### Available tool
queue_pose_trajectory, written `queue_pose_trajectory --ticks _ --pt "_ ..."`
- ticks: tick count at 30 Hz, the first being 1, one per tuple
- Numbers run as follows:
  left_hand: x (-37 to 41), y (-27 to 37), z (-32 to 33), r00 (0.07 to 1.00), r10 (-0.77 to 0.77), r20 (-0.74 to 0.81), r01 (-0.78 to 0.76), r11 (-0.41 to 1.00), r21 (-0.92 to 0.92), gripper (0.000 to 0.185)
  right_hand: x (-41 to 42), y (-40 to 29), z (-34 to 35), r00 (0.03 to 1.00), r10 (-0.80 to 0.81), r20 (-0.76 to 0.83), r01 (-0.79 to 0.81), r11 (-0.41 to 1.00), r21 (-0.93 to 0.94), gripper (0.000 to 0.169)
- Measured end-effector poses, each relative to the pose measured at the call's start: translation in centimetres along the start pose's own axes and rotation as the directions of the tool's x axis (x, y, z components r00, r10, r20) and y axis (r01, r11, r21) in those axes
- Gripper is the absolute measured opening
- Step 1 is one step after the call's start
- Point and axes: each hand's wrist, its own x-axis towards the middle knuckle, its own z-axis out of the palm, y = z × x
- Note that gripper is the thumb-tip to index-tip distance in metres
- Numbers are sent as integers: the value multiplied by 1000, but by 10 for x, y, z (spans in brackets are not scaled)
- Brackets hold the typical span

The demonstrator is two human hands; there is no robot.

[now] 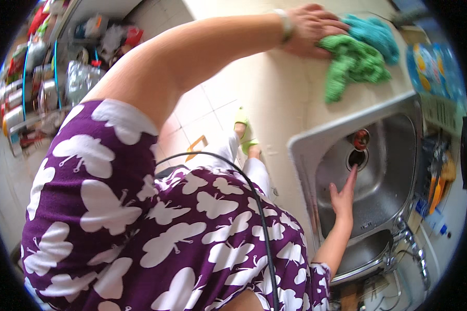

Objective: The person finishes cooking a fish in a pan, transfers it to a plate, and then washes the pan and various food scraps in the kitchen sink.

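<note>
My left hand [315, 33] is at the top of the view, on a cream countertop [284, 89]. Its bunched fingers grip the near end of a crumpled green cloth [354, 62]; a teal cloth [375, 35] lies against the green one, by the fingertips. A wristband circles the left wrist. In the basin of a stainless steel sink [385, 182] my right hand [344, 190] holds nothing. Its thumb is spread, and the fingers point at the dark drain hole [357, 158]. Just beyond the drain sits a round red object [361, 139], whose kind I cannot tell.
A chrome faucet [402, 231] stands at the sink's right rim, by a smaller basin [366, 254]. Plastic bottles [432, 70] and orange-handled tools [436, 192] line the far side. A black cable [257, 194] crosses my front. Packed shelves [46, 85] stand at the left.
</note>
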Motion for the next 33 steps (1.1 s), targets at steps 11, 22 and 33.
queue_pose_trajectory --ticks 11,22,33 --pt "-243 43 -44 693 -716 -83 462 529 -712 83 -41 -91 36 934 -341 -108 334 939 -78 76" --pt "-505 301 7 -173 -982 72 676 -172 -716 74 -40 -102 37 887 -462 -8 458 880 -125 81" --pt "-541 306 -39 -303 -750 588 138 -645 -751 91 -47 -92 37 905 -425 -24 425 899 110 90"
